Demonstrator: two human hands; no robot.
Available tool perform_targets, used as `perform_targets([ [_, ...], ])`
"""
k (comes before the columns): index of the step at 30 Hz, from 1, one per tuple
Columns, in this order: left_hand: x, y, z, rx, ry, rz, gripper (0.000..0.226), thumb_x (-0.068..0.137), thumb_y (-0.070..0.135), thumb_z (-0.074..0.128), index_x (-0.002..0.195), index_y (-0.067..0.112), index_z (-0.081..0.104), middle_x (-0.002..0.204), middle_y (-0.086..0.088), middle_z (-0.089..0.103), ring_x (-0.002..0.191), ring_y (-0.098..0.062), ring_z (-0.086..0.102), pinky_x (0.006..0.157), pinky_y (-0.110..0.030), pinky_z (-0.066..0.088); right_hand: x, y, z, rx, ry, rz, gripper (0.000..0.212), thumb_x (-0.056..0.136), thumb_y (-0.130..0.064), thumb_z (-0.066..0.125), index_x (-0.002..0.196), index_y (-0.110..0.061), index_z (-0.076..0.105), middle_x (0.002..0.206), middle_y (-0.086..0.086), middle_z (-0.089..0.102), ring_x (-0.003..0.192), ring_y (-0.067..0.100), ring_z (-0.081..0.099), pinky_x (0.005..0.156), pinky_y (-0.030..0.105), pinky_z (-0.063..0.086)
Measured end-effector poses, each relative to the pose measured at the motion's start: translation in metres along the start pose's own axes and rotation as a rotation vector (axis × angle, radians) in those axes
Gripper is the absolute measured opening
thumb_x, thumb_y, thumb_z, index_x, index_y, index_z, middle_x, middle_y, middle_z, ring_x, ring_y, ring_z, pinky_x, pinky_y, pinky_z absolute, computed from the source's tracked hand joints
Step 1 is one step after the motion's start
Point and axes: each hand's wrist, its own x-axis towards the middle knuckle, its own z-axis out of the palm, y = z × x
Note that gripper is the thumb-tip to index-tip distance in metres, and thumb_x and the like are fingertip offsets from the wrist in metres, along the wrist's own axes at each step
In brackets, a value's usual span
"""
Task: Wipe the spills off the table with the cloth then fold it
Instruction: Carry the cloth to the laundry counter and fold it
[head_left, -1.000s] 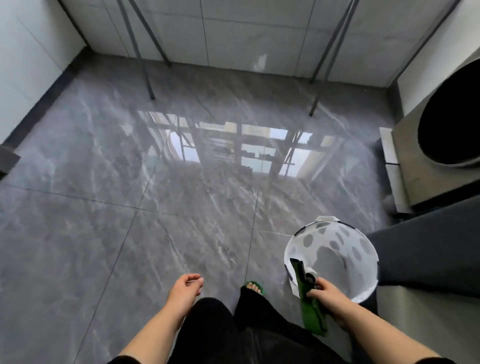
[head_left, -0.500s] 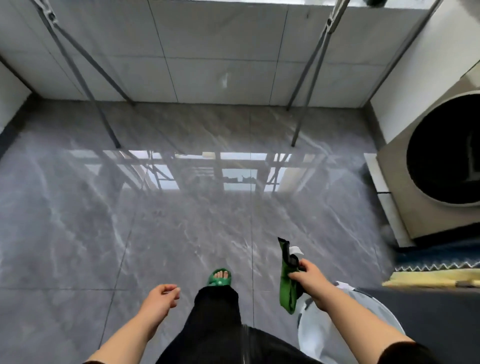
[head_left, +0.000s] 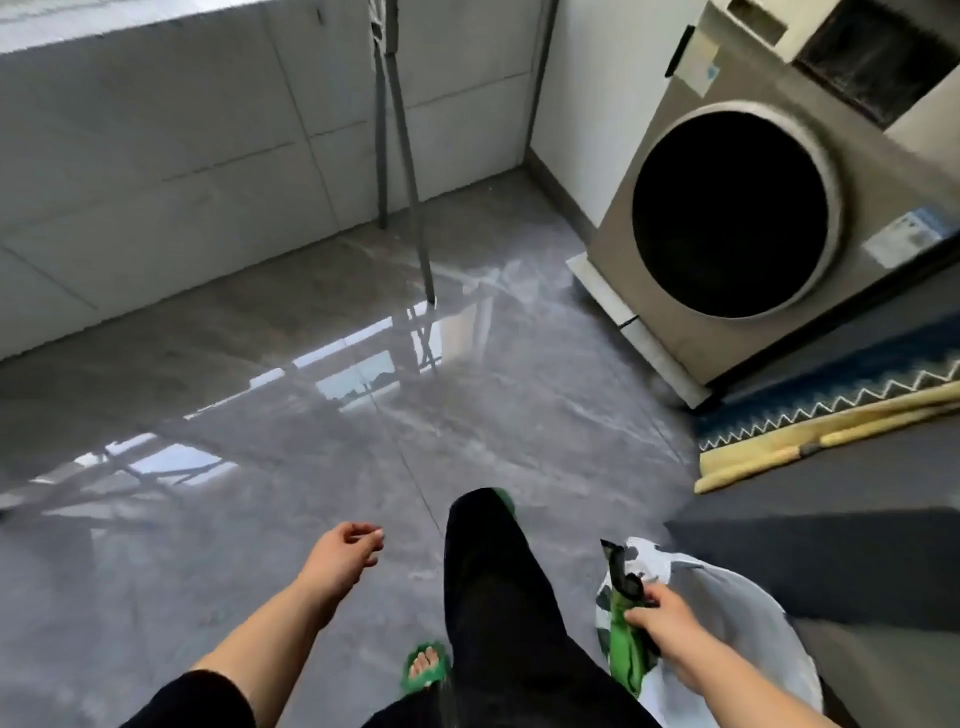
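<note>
My right hand (head_left: 662, 621) grips a bunched green cloth (head_left: 626, 652) at the lower right; the cloth hangs down below my fist, with a dark end sticking up above it. My left hand (head_left: 345, 553) hangs free at the lower middle with loosely curled fingers and holds nothing. No table and no spill are in view; I look down at a glossy grey tiled floor (head_left: 260, 415).
A white spotted basket (head_left: 748, 623) stands right behind the cloth. A front-loading washing machine (head_left: 737, 208) fills the upper right, with a blue patterned mat (head_left: 831, 395) beside it. Two metal poles (head_left: 400, 156) lean at the tiled wall. My legs and green slippers (head_left: 426, 667) are at the bottom.
The view has swung right, bringing the washing machine and mat into sight. My right hand still grips the cloth, now lower over the basket. My left hand stays empty.
</note>
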Motion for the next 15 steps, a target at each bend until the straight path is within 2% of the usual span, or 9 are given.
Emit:
perform_targets([
  [2, 0.026, 0.039, 0.008, 0.061, -0.027, 0.027, 0.019, 0.097, 0.017, 0.058, 0.111, 0.005, 0.062, 0.102, -0.01, 0.067, 0.075, -0.013, 0.06, 0.054, -0.019, 0.039, 0.016, -0.02, -0.003, 0.044, 0.027, 0.014, 0.018, 0.081, 0.009, 0.056, 0.092, -0.005, 0.061, 0.084, 0.014, 0.065, 0.073, 0.025, 0.06, 0.06, 0.027, 0.043],
  [4, 0.046, 0.076, 0.016, 0.139, -0.046, 0.043, 0.018, 0.096, 0.02, 0.059, 0.11, 0.009, 0.063, 0.101, -0.007, 0.068, 0.079, -0.013, 0.062, 0.057, -0.021, 0.042, 0.034, -0.049, -0.006, 0.065, 0.044, 0.009, 0.019, 0.08, 0.006, 0.058, 0.09, -0.01, 0.062, 0.088, 0.011, 0.066, 0.078, 0.024, 0.061, 0.063, 0.027, 0.044],
  [8, 0.078, 0.143, 0.023, 0.265, -0.07, 0.081, 0.018, 0.095, 0.019, 0.06, 0.11, 0.01, 0.063, 0.099, -0.007, 0.067, 0.082, -0.018, 0.063, 0.059, -0.024, 0.044, 0.06, -0.125, -0.011, 0.09, 0.019, -0.005, 0.019, 0.083, 0.001, 0.058, 0.089, -0.017, 0.06, 0.086, 0.005, 0.066, 0.078, 0.021, 0.062, 0.06, 0.029, 0.045],
  [11, 0.103, 0.194, 0.02, 0.317, -0.068, 0.099, 0.018, 0.095, 0.017, 0.059, 0.111, 0.008, 0.062, 0.1, -0.009, 0.067, 0.082, -0.019, 0.063, 0.06, -0.025, 0.044, 0.081, -0.196, -0.015, 0.133, 0.027, -0.063, 0.02, 0.085, 0.001, 0.059, 0.092, -0.018, 0.059, 0.09, 0.005, 0.065, 0.082, 0.023, 0.061, 0.068, 0.032, 0.045],
  [15, 0.143, 0.257, 0.008, 0.362, -0.065, 0.118, 0.017, 0.096, 0.016, 0.058, 0.109, 0.006, 0.063, 0.096, -0.008, 0.067, 0.075, -0.015, 0.061, 0.058, -0.025, 0.043, 0.107, -0.29, -0.021, 0.227, 0.085, -0.17, 0.02, 0.083, 0.0, 0.06, 0.094, -0.017, 0.06, 0.09, 0.0, 0.065, 0.075, 0.013, 0.058, 0.06, 0.024, 0.043],
])
